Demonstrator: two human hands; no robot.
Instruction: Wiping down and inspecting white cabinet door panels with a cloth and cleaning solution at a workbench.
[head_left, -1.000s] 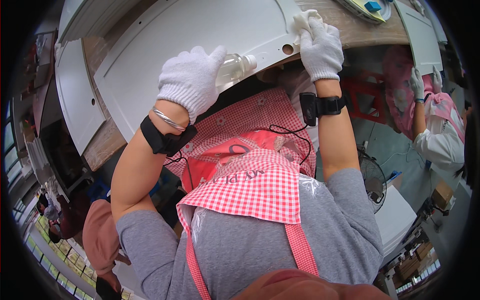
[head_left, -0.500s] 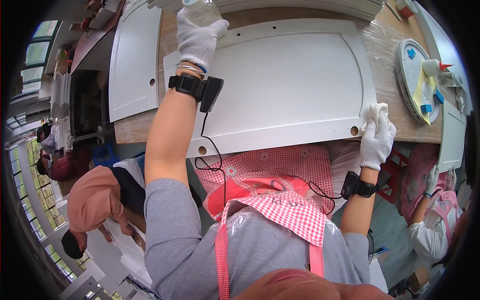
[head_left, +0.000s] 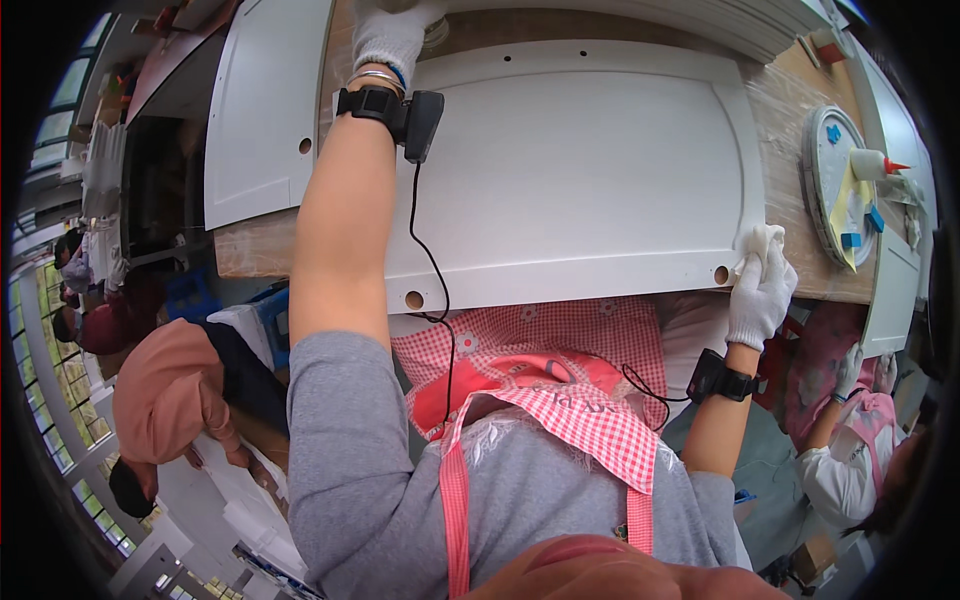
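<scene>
A white panel (head_left: pixel 580 160) with a recessed middle lies in front of me, with holes near its near corners. My left hand (head_left: pixel 390 40), in a white knit glove, reaches past its far left corner, and the top edge of the view cuts off the fingers. Beside that hand shows part of a clear bottle (head_left: pixel 436 33); whether I still grip it is hidden. My gloved right hand (head_left: pixel 760 300) holds a folded white cloth (head_left: pixel 765 242) against the panel's near right corner.
Another white panel (head_left: pixel 265 110) lies to the left. On the right, a round lid (head_left: pixel 815 190) carries blue pieces and a white glue bottle (head_left: pixel 868 164) with a red tip. Stacked white boards (head_left: pixel 640 20) line the far side. Co-workers (head_left: pixel 165 390) stand at left and right.
My left hand has moved farther away, toward the top edge, with the bottle now mostly out of sight. The right hand and cloth stay at the panel's corner; the whole view has shifted slightly.
</scene>
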